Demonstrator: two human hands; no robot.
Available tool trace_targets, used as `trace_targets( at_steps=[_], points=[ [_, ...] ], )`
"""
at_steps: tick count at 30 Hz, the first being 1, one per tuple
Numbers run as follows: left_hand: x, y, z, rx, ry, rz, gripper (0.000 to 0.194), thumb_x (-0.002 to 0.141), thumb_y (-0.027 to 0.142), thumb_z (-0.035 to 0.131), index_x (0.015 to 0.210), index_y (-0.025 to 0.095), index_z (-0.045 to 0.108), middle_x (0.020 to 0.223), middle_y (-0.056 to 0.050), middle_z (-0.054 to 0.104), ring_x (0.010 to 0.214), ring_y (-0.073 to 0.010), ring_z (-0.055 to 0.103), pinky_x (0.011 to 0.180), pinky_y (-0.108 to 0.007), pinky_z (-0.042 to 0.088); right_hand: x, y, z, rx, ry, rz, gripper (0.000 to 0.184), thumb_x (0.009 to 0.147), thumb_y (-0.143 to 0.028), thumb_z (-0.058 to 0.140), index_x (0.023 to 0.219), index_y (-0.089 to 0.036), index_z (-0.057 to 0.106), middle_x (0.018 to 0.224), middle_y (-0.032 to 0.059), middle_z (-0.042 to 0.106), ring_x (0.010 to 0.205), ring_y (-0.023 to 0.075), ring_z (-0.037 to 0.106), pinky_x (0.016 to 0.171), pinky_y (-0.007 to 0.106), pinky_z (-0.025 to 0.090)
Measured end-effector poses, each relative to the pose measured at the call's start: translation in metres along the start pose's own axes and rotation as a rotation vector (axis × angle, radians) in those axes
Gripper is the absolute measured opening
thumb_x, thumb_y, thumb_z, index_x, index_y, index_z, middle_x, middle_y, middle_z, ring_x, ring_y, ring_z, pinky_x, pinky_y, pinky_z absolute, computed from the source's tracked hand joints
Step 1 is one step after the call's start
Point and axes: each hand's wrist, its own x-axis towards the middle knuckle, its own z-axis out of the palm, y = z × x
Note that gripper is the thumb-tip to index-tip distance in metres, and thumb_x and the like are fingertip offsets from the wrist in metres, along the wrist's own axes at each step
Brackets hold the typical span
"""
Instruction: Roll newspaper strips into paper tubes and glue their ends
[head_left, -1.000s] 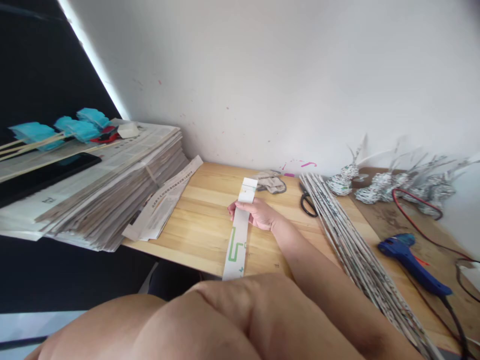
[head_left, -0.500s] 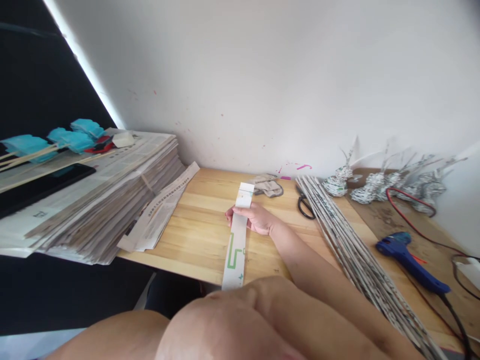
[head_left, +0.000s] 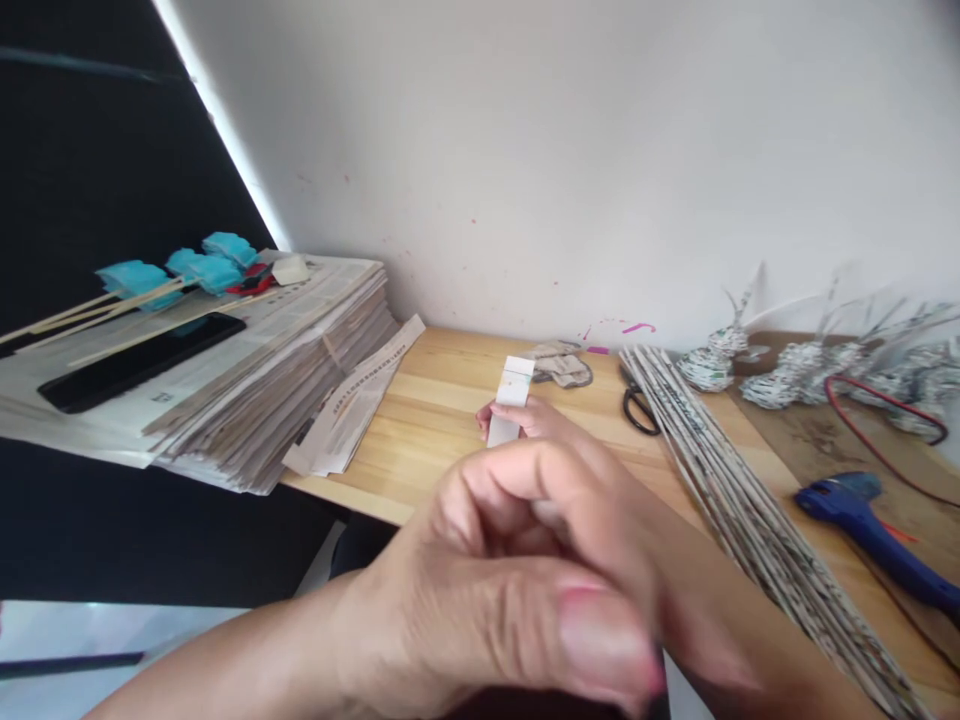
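Note:
Close to the camera, my left hand [head_left: 510, 590] fills the lower middle of the view, its fingers curled in and the thumb lying across toward them. Whatever its fingertips pinch, if anything, is hidden and partly blurred. Beyond it, over the wooden table, my right hand [head_left: 531, 414] grips a white printed paper strip [head_left: 515, 380] between thumb and fingers. The strip's far end sticks out above that hand; its near part is covered by my left hand. A greyish work glove [head_left: 562, 366] lies just behind the strip.
A tall newspaper stack [head_left: 352, 335] on the left carries a black phone [head_left: 142, 362] and blue paper flowers [head_left: 217, 270] on sticks. Rolled newspaper sticks [head_left: 720, 490], black-handled scissors [head_left: 640, 410], a blue glue gun [head_left: 870, 530] and woven paper pieces [head_left: 787, 375] are on the right.
My left hand has risen toward the camera and turned, now covering the strip's near part. My right hand still holds the strip. The view has shifted left.

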Motion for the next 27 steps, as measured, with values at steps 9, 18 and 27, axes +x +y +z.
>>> trace_targets(
  at_steps=[9,18,27],
  points=[
    [-0.005,-0.031,-0.070,-0.027,0.262,0.026,0.041,0.090,0.035,0.056,0.053,0.018,0.049,0.046,0.002,0.041,0.061,-0.0142,0.053,0.072,-0.029,0.043,0.009,0.007,-0.010,-0.018,-0.044,-0.004,0.025,0.076,-0.035,0.072,0.086,-0.012,0.071,0.085,0.0081,0.070,0.076,0.0182,0.067,0.077,0.033,0.052],
    [0.044,-0.049,-0.123,0.172,0.500,0.060,0.034,0.083,0.046,0.062,0.091,0.014,0.068,0.077,-0.007,0.068,0.074,-0.0166,0.062,0.078,-0.032,0.047,0.004,0.004,-0.006,-0.048,-0.028,0.002,0.031,0.071,-0.038,0.076,0.087,-0.012,0.073,0.084,0.0076,0.070,0.078,0.0172,0.065,0.076,0.031,0.052],
    [0.133,-0.066,-0.137,0.402,0.163,-0.208,0.040,0.068,0.048,0.075,0.083,0.012,0.069,0.051,0.000,0.057,0.038,-0.0086,0.046,0.039,-0.021,0.034,0.007,0.006,-0.003,-0.048,-0.046,-0.061,0.031,0.066,-0.035,0.080,0.085,-0.014,0.069,0.077,0.0051,0.069,0.066,0.0193,0.066,0.068,0.037,0.053]
  ],
)
